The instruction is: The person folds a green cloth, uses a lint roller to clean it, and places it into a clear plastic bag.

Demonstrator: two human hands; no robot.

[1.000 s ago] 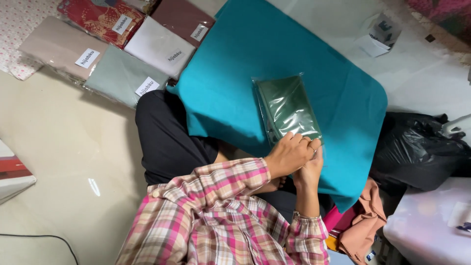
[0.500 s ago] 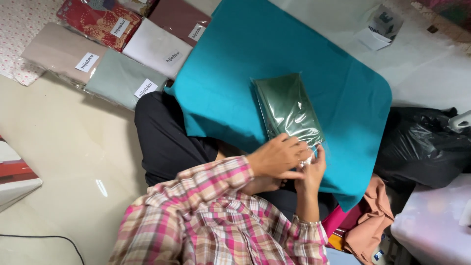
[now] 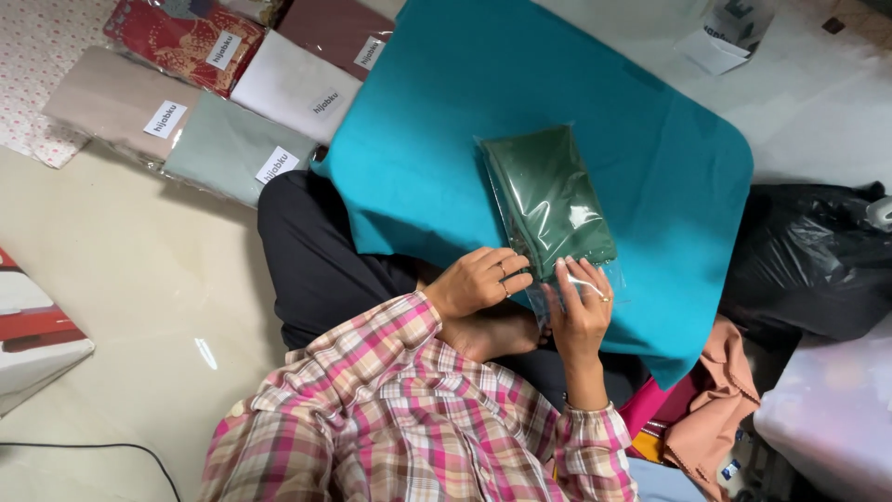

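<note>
A folded dark green cloth in a clear plastic bag (image 3: 548,200) lies on a teal cloth surface (image 3: 437,139) in front of me. My left hand (image 3: 478,279) pinches the bag's near edge beside the cloth. My right hand (image 3: 581,311) grips the bag's loose near end, fingers spread over the plastic. Both hands wear rings and come out of pink plaid sleeves (image 3: 418,409). My black-trousered leg (image 3: 311,251) lies under the teal surface's edge.
Several packaged folded cloths with white labels (image 3: 232,149) lie in a row on the floor at the upper left. A black plastic bag (image 3: 808,260) sits at the right, peach and pink cloth (image 3: 706,409) below it. A white box (image 3: 37,344) is at the left, and a small carton (image 3: 729,28) at the top.
My two hands, pressed together at the bag's near end before, have drawn slightly apart along its edge. The bag has stayed in about the same place.
</note>
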